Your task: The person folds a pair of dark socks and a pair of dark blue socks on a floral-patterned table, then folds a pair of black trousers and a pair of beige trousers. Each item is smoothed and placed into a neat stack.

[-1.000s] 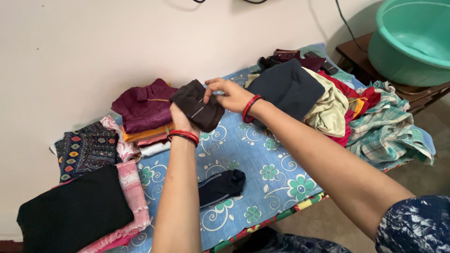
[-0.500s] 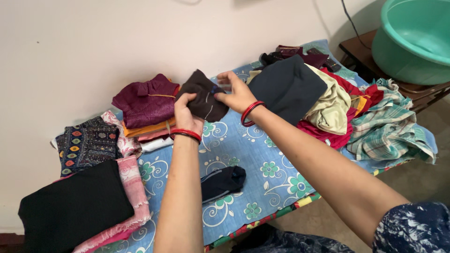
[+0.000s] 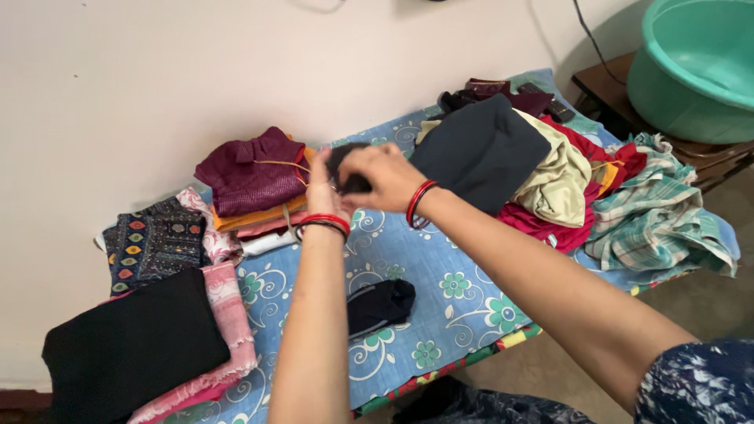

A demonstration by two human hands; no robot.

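- Both hands, left hand and right hand, were clamped together on the small dark cloth, held above the blue floral sheet.
- Risk, I'd say: the bunched cloth could spring open if either grip loosened.

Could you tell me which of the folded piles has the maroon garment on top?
The far pile beside the left hand; the nearer piles are topped by black and patterned cloth.

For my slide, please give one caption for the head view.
Both hands, left hand and right hand, bunch a small dark garment above a blue floral sheet.
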